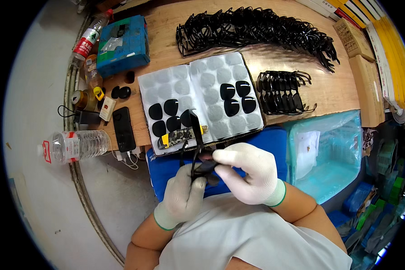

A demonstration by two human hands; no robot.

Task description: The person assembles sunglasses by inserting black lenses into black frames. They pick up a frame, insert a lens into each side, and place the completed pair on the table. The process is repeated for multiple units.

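Observation:
In front of my chest, my left hand [181, 194] in a white knit glove is closed around a black glasses frame [195, 168], one temple arm of which points up and away. My right hand [252, 173], gloved likewise, pinches at the frame's right side, where a dark lens shows by its fingertips. The fingers partly hide how lens and frame meet. Just beyond lies an open tray [195, 96] lined with white paper, with round pockets. Loose dark lenses [171, 107] rest on its left half and more dark lenses [231, 107] on its right. A camouflage-patterned utility knife [181, 136] lies across its near edge.
Many black frames [256, 29] are heaped at the back; a stacked row of glasses [283, 92] sits right of the tray. A blue box [123, 45], phone [123, 129] and water bottle [78, 146] are at left. Cardboard boxes [366, 90] and a plastic-lined basket [324, 153] stand right.

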